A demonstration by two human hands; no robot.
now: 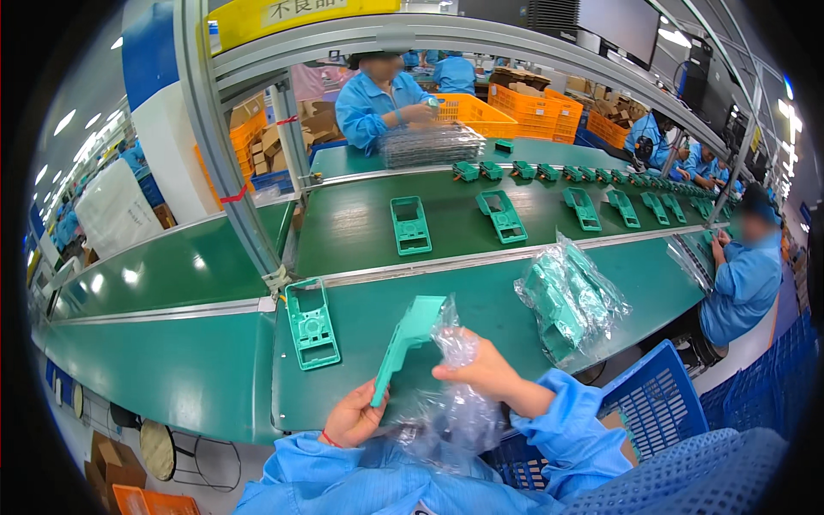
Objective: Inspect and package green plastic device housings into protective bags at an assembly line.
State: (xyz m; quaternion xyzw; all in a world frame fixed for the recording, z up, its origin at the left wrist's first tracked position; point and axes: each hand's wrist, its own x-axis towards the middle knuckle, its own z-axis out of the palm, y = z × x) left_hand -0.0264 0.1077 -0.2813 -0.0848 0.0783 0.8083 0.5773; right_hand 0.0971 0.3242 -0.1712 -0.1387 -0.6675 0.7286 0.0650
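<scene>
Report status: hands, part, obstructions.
Left hand gripping green housing. Right hand on crumpled clear plastic. Plastic bunched close beside housing.

One left hand and one right hand; one held green casing; one loose casing on the bench; six distinct casings on the belt, others too crowded to count; one bulging bag; one crumpled wrapper.
</scene>
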